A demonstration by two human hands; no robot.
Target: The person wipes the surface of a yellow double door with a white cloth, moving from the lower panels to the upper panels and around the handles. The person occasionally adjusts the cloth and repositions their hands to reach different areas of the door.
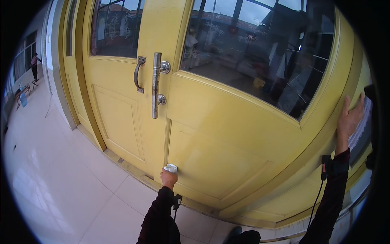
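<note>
My left hand is closed around a crumpled white cloth, which it holds against the lower panel of a yellow door leaf. Off to the right, my right hand is raised with its fingers apart, beside the yellow frame. Whether its palm rests on the frame is hard to tell. The door has a large glass pane, a metal tubular pull handle and, on the neighbouring leaf, a dark bow handle. An uneven, darker patch shows on the paint above the cloth.
A raised sill runs along the door's foot, above a pale tiled floor. Far left, a person stands on a small stool near a wooden bench and a blue container. Lace fabric shows beyond my right hand.
</note>
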